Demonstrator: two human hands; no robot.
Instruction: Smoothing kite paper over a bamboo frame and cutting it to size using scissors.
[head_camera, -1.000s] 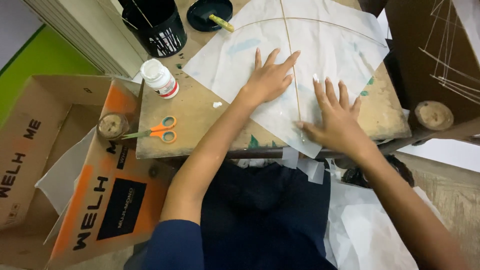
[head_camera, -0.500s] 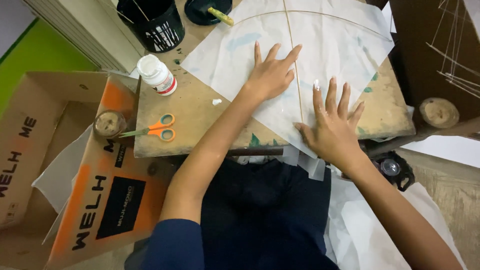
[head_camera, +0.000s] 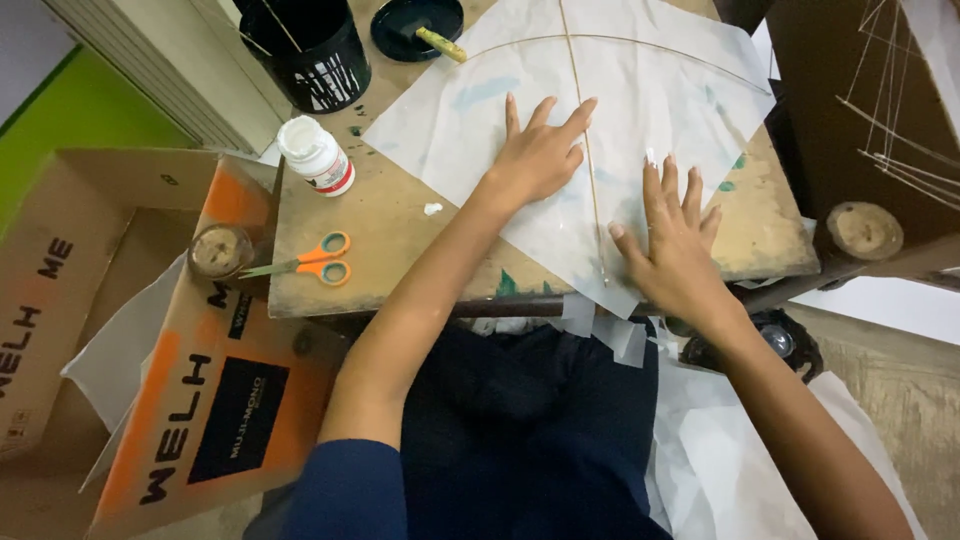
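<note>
Two hands lie flat on the work; your left hand (head_camera: 540, 150) is spread with fingers open on the thin white tissue-paper kite sheet (head_camera: 650, 80), just left of the slender straight bamboo spine stick (head_camera: 588, 150), and your right hand (head_camera: 675, 240) is spread palm-down just right of it, near the sheet's lower point; neither hand grips anything, both only press. You have the sheet spread over the worn wooden bench (head_camera: 400, 230), its lower tip hanging slightly past the near edge; a thin curved bow stick (head_camera: 640, 42) arcs across its upper part.

Judge the sheet as very light, limp and easy to tear or crease; the sticks look stiff but slim, likely to snap if bent hard; so hold with flat palms and fingertips beside the spine rather than pinching the paper.

Off to your left stand a small white plastic bottle with a red label (head_camera: 316, 155) and orange-handled scissors (head_camera: 310, 262); a black mesh pot (head_camera: 305, 50) and a dark round dish with a brush (head_camera: 417, 25) sit at the far edge; an orange and brown cardboard box (head_camera: 170, 400) rests on the floor beside the bench.
</note>
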